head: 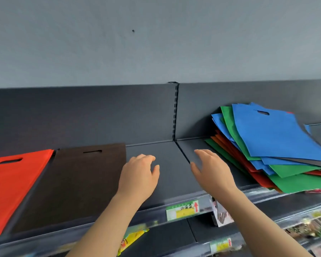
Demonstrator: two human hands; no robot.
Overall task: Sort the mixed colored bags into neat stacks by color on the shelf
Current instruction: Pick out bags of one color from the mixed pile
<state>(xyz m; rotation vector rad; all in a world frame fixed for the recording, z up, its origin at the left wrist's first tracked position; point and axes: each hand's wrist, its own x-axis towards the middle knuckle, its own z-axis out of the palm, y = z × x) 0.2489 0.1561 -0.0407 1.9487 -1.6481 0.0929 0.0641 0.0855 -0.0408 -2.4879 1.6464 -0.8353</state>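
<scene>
We are early in the sort. On the left of the shelf (pixel 167 164) a red bag (pixel 17 184) lies flat, and just beside it a brown bag (pixel 76 182) lies flat too, each with its handle slot toward the back panel. We take these as the start of two color stacks. Whether either holds more than one bag we cannot tell from here.

The bulk of the work is on the right. There the mixed pile (pixel 263 160) leans against the back panel, fanned and untidy. A blue bag (pixel 278 132) is on top, and green, orange, red and more blue edges show beneath it. By our reckoning blue and green have no stack of their own yet, and the reds in the pile have yet to join the red bag on the left.

Our left hand (pixel 137 177) and right hand (pixel 211 171) hover over the bare middle of the shelf, between the brown bag and the pile. Both hold nothing. The left hand's fingers are loosely curled, the right hand's are spread and nearly straight, close to the pile's lower edge. The bare stretch beneath them looks like room for the next stacks.
</scene>
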